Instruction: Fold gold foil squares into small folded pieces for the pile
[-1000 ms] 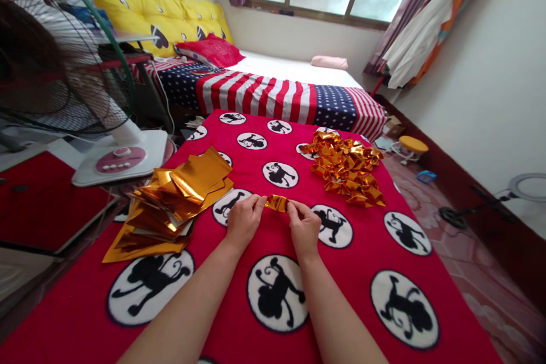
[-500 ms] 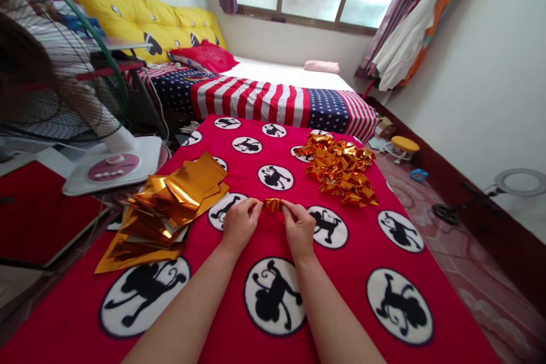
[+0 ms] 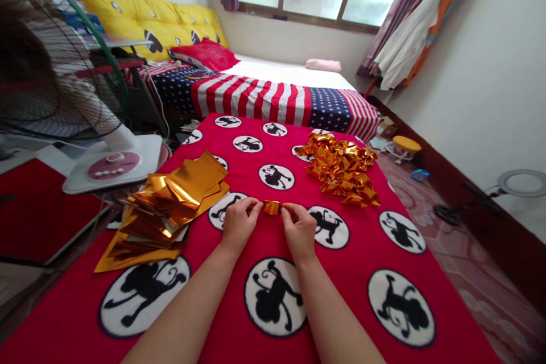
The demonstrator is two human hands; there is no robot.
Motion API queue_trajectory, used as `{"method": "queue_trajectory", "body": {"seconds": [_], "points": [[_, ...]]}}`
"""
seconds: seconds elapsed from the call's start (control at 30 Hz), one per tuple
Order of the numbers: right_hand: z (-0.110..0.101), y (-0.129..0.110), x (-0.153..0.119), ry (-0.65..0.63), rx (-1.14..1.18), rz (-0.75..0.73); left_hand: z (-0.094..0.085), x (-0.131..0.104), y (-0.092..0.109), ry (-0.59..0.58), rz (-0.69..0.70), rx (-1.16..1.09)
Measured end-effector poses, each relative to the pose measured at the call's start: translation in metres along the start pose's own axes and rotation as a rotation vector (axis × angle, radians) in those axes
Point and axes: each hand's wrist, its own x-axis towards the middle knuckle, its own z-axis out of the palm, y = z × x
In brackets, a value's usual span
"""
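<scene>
Gold and shiny, the small foil piece point(image 3: 272, 207) sits right in the middle, between your two hands. Your left hand point(image 3: 239, 222) has its fingertips pinched close at the 9 o'clock end, and your right hand point(image 3: 299, 230) pinches the 3 o'clock end, so both hands are narrow and both hold the same bit. I can't tell if the piece touches the red cloth point(image 3: 352, 267) under it or hangs just over it. It looks like you are in the shaping step, with the ends in your fingers and the middle showing. Your fingers hide the tips, so I can't tell how neat the folds are there. Out at 9 o'clock from the piece is a messy pile of flat sheets point(image 3: 187, 187), and neither hand touches it. At 2 o'clock lies a heap of crumpled gold shapes point(image 3: 336, 162), well apart from your fingers. Up at 12 o'clock, past the cloth, is a bed point(image 3: 273, 96). I think the next move calls for a soft, even pinch from both sides, with the middle left free. Too hard a pull could tear thin foil, and a hard squeeze could squash it flat.
</scene>
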Motion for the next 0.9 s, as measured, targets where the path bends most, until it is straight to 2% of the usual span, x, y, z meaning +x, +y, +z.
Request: {"method": "queue_trajectory", "body": {"seconds": [0.17,0.3,0.43,0.53,0.63,0.7,0.8,0.9], "points": [[-0.005,0.002,0.002,0.007,0.006,0.072,0.000,0.001,0.001,-0.001,0.014,-0.067],[-0.027,0.005,0.025,0.109,-0.064,0.057,0.001,0.002,0.000,-0.004,0.015,-0.056],[-0.064,0.016,0.075,0.275,-0.240,-0.017,0.001,0.003,-0.002,-0.023,0.010,-0.043],[-0.095,0.032,0.121,0.389,-0.460,-0.039,0.001,0.003,-0.002,-0.031,0.006,-0.031],[-0.122,0.054,0.161,0.442,-0.632,-0.050,0.002,0.003,-0.003,-0.037,0.003,-0.023],[-0.135,0.068,0.179,0.428,-0.701,-0.035,0.002,0.003,-0.003,-0.041,-0.001,-0.019],[-0.139,0.078,0.187,0.370,-0.759,0.036,0.002,0.003,-0.004,-0.045,-0.002,-0.020],[-0.123,0.067,0.167,0.412,-0.681,0.040,0.002,0.004,-0.003,-0.052,-0.007,-0.008]]}}
